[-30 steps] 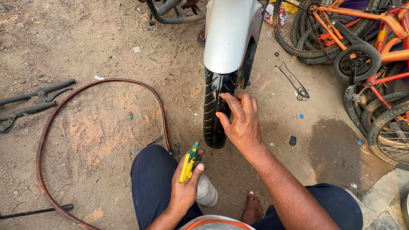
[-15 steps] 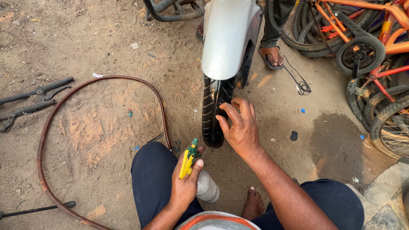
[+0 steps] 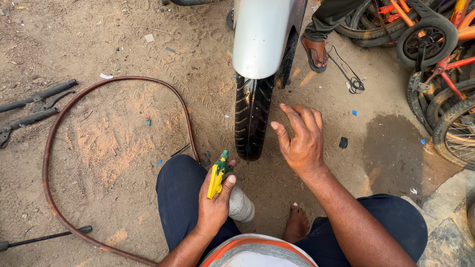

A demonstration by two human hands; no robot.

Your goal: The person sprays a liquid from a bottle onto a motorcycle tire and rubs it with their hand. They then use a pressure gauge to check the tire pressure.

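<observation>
Our left hand [image 3: 213, 200] grips a green-and-yellow spray bottle [image 3: 218, 174] just below the black tyre [image 3: 253, 114]; our right hand [image 3: 299, 138] hovers open beside it, not touching, so the tread seems yet unsprayed

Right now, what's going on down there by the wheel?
A person squats on the dirt facing a black tyre under a white mudguard. The left hand grips a spray bottle with a yellow-green trigger head, nozzle towards the tyre. The right hand is open in the air just right of the tyre, not touching it. A reddish inner tube lies looped on the ground to the left, with tools beyond it.
</observation>
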